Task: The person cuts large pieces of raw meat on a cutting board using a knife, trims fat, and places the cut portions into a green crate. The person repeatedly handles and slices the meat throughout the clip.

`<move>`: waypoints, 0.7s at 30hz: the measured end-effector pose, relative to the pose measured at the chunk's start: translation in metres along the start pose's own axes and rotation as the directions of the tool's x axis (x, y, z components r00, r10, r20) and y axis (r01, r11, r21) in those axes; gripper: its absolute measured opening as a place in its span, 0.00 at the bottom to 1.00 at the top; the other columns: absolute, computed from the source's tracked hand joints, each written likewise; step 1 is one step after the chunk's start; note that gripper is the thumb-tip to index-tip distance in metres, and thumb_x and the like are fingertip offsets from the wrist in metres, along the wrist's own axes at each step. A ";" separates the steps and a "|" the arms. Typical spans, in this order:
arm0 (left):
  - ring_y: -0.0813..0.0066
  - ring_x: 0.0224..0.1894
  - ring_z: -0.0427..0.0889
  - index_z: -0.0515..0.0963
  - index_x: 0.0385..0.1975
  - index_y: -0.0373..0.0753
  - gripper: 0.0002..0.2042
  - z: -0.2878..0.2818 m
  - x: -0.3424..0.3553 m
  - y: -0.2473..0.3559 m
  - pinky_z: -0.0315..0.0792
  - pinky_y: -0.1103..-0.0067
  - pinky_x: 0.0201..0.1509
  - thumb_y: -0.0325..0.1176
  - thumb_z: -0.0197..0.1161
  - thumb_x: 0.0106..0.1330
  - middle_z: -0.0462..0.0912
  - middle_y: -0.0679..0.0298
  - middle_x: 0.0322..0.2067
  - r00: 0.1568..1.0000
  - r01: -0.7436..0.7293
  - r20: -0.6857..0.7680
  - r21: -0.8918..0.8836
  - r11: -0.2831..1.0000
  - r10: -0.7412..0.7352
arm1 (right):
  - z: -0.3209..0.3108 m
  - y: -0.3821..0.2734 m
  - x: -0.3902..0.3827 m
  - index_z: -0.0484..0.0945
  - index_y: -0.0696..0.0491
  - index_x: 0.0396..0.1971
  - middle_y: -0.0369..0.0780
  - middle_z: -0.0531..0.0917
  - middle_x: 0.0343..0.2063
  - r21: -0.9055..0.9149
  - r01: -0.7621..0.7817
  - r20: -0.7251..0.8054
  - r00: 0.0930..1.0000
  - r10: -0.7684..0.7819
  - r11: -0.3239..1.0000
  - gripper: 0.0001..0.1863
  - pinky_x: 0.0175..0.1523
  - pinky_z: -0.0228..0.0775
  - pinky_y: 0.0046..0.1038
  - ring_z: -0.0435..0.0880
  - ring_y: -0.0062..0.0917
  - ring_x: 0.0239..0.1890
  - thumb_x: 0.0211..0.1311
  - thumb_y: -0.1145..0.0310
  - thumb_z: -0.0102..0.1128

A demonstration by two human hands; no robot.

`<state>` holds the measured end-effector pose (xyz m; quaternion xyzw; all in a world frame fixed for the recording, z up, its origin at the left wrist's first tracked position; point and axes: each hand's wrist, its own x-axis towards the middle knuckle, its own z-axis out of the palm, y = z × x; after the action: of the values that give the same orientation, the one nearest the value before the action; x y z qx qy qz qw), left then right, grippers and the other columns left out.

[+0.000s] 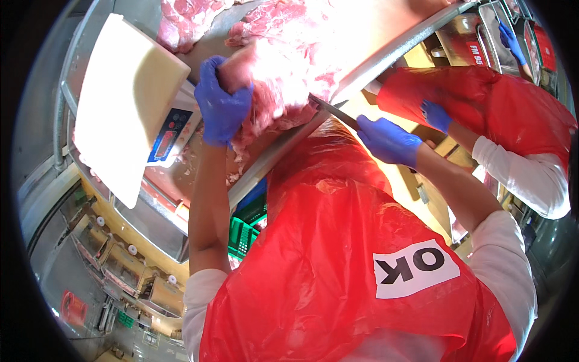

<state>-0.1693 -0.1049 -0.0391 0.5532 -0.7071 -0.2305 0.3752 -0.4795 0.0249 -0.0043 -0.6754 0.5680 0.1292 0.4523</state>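
A large pile of raw pink meat (277,72) lies on the work table, its middle washed out by bright light. My left hand (222,102), in a blue glove, grips a piece of the meat at the pile's left side, fingers curled over it. In my right hand (389,140), also blue-gloved, is a knife (335,111) with a dark blade pointing left. Its tip touches or lies just in front of the meat's right edge; which of the two I cannot tell.
A scale (172,136) with a large white board (126,90) over it stands left of the meat. The table's metal edge (283,142) runs diagonally before me. Below it sits a green crate (242,234). A co-worker in a red apron (470,96) stands close at right.
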 end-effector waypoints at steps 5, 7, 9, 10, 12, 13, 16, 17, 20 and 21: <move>0.61 0.31 0.80 0.72 0.41 0.37 0.20 -0.026 -0.006 0.040 0.74 0.71 0.38 0.29 0.68 0.46 0.78 0.56 0.30 0.992 -0.028 0.128 0.068 0.997 0.019 | -0.052 -0.019 0.003 0.66 0.57 0.42 0.57 0.78 0.27 0.221 0.113 -0.214 0.975 -0.065 0.969 0.12 0.36 0.66 0.50 0.77 0.55 0.31 0.70 0.63 0.44; 0.59 0.32 0.80 0.72 0.41 0.37 0.20 -0.026 0.001 0.047 0.74 0.70 0.38 0.28 0.67 0.46 0.78 0.54 0.30 0.988 -0.046 0.152 0.104 0.994 0.030 | -0.068 -0.033 0.056 0.66 0.57 0.43 0.56 0.77 0.28 0.198 0.232 -0.211 0.959 -0.190 0.952 0.10 0.37 0.68 0.46 0.79 0.51 0.30 0.70 0.66 0.44; 0.49 0.34 0.79 0.72 0.41 0.37 0.21 -0.025 0.004 0.058 0.73 0.66 0.38 0.28 0.67 0.45 0.78 0.51 0.32 0.984 -0.079 0.172 0.159 0.984 0.052 | -0.069 -0.047 0.129 0.72 0.62 0.45 0.52 0.79 0.31 0.308 0.335 -0.157 0.941 -0.299 0.891 0.14 0.35 0.74 0.40 0.81 0.44 0.28 0.63 0.70 0.49; 0.49 0.33 0.79 0.72 0.41 0.37 0.20 -0.024 0.008 0.067 0.73 0.66 0.37 0.28 0.67 0.45 0.78 0.50 0.31 0.977 -0.100 0.204 0.198 0.975 0.059 | -0.063 -0.046 0.172 0.83 0.60 0.30 0.50 0.84 0.29 -0.472 0.589 -0.234 0.634 -0.737 0.656 0.11 0.36 0.77 0.37 0.85 0.42 0.31 0.56 0.70 0.54; 0.49 0.33 0.79 0.72 0.41 0.36 0.21 -0.022 0.006 0.075 0.73 0.67 0.38 0.29 0.67 0.45 0.78 0.50 0.31 0.979 -0.099 0.195 0.223 0.970 0.055 | -0.078 -0.067 0.175 0.84 0.59 0.28 0.49 0.84 0.28 -0.206 0.491 -0.093 0.851 -0.516 0.846 0.10 0.36 0.78 0.36 0.85 0.41 0.30 0.54 0.70 0.56; 0.50 0.33 0.79 0.72 0.41 0.36 0.21 -0.019 0.004 0.076 0.73 0.67 0.38 0.29 0.67 0.45 0.78 0.49 0.31 0.982 -0.092 0.179 0.223 0.970 0.052 | -0.086 -0.070 0.172 0.84 0.59 0.27 0.48 0.84 0.28 -0.094 0.390 0.020 0.921 -0.390 0.916 0.10 0.37 0.78 0.36 0.85 0.40 0.30 0.53 0.70 0.56; 0.50 0.32 0.80 0.72 0.41 0.35 0.21 -0.021 0.010 0.094 0.74 0.67 0.38 0.30 0.67 0.45 0.79 0.50 0.30 0.987 -0.059 0.161 0.232 0.971 0.022 | -0.042 -0.028 0.125 0.83 0.59 0.34 0.51 0.83 0.28 -0.249 0.540 -0.171 0.793 -0.585 0.804 0.11 0.39 0.77 0.38 0.85 0.38 0.32 0.51 0.73 0.57; 0.51 0.33 0.80 0.72 0.41 0.35 0.21 -0.022 0.011 0.100 0.74 0.67 0.39 0.30 0.67 0.45 0.79 0.50 0.31 0.988 -0.044 0.157 0.221 0.974 0.009 | -0.023 -0.013 0.120 0.82 0.58 0.36 0.50 0.83 0.26 -0.342 0.589 -0.239 0.699 -0.674 0.732 0.12 0.38 0.77 0.39 0.85 0.38 0.31 0.51 0.73 0.57; 0.53 0.33 0.81 0.72 0.43 0.35 0.23 -0.030 0.000 0.130 0.75 0.69 0.38 0.30 0.67 0.43 0.80 0.51 0.32 0.987 -0.042 0.160 0.236 0.971 0.003 | -0.008 -0.003 0.112 0.80 0.56 0.40 0.47 0.83 0.22 -0.203 0.696 0.000 0.703 -0.711 0.688 0.14 0.34 0.76 0.40 0.85 0.36 0.26 0.52 0.73 0.57; 0.54 0.32 0.81 0.72 0.43 0.35 0.23 -0.033 -0.003 0.140 0.75 0.70 0.38 0.30 0.68 0.43 0.80 0.52 0.31 0.985 -0.085 0.166 0.260 0.962 0.042 | -0.012 -0.009 0.108 0.80 0.56 0.40 0.46 0.83 0.22 -0.067 0.649 0.111 0.760 -0.641 0.758 0.13 0.33 0.76 0.40 0.85 0.36 0.25 0.53 0.73 0.56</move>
<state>-0.2286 -0.0598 0.0839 0.5552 -0.7769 -0.1649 0.2471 -0.4409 -0.0553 -0.0677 -0.8458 0.2744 0.0215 0.4570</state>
